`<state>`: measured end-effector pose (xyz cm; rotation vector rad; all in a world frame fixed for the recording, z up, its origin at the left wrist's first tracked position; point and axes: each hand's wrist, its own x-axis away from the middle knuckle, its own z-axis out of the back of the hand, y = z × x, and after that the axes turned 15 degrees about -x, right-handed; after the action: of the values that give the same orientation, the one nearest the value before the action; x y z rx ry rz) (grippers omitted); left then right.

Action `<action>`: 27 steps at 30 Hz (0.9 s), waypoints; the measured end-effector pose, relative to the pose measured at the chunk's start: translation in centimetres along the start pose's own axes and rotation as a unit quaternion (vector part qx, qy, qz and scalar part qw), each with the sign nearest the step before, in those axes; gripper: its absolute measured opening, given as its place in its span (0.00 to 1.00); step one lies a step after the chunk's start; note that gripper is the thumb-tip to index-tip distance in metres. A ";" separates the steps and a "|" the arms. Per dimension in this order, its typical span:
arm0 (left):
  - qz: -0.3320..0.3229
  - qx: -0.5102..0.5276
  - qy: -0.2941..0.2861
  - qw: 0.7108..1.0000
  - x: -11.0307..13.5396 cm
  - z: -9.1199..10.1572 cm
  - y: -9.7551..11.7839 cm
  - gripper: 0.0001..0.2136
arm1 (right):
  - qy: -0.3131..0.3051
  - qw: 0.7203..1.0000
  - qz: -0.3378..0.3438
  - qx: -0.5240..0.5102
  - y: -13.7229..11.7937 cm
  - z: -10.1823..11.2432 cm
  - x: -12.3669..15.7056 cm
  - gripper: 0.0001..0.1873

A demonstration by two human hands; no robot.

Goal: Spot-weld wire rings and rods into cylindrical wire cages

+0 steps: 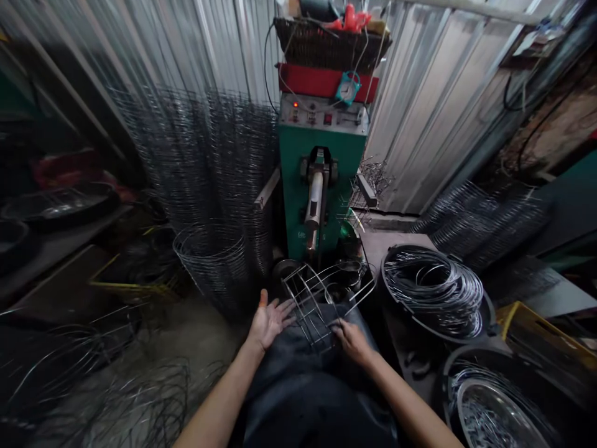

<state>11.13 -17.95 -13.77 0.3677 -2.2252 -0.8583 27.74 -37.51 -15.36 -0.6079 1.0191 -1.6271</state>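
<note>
The person sits low, with a dark grey cloth lap (308, 398) under both forearms. A cage-like rack of thin bright steel wire (311, 305) lies tilted across this lap, in front of the body and between the two hands. Its long wires run from the lower left, near the lap, up and to the right, toward the machine.

The left hand (269, 320) is open, with the palm up and the fingers (280, 311) widely spread. It is just beside the left edge of the rack, and I cannot see it touching any wire. The right hand (353, 343) is the nearer one: its fingers (339, 326) are pressed together and lie on a lower wire of the rack. Whether they pinch this wire firmly, I cannot tell.

Ahead stands a tall green welding machine with a metal control panel (321, 186), and its white upright electrode (315, 202) points down toward the rack. To the right, a round black tub (396, 305) holds bright coiled wire hoops (433, 292), and a lower black basin (471, 373) holds more wire pieces. To the left, a tall stack of round wire hoops (212, 261) stands on the floor beside the machine.
</note>
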 end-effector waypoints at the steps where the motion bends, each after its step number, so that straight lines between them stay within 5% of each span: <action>1: -0.041 -0.048 0.033 0.997 0.4 -0.5 -0.5 0.38 | 0.028 0.999 -0.012 -0.023 0.0 -0.2 -0.8 0.15; 3: -0.128 -0.155 0.068 0.977 1.0 -1.3 -1.6 0.39 | 0.074 0.995 -0.019 -0.056 -0.1 -0.7 -2.5 0.16; 7: -0.223 -0.282 0.049 0.932 0.8 -3.1 -3.1 0.43 | 0.105 0.992 -0.013 -0.067 -0.8 -2.1 -5.5 0.16; 13: -0.207 -0.179 0.079 0.959 -1.4 -4.4 -2.4 0.33 | 0.050 0.998 -0.030 0.024 -2.5 -2.4 -6.9 0.15; 17: -0.198 -0.137 0.082 0.967 -1.5 -3.8 -1.7 0.29 | 0.024 0.991 -0.016 0.130 -4.1 1.6 -6.2 0.15; 22: -0.206 -0.129 0.078 0.967 -1.4 -3.5 -0.4 0.29 | 0.188 0.967 0.088 0.151 -4.5 8.6 -9.1 0.20; 27: -0.226 -0.117 0.074 0.964 -2.5 -4.1 1.2 0.29 | 0.041 0.991 0.097 0.087 -2.6 10.6 -14.1 0.15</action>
<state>15.80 -17.85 -12.12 0.8167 -1.9002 -1.2731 39.21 -27.24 -6.25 -0.3179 0.9527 -1.5575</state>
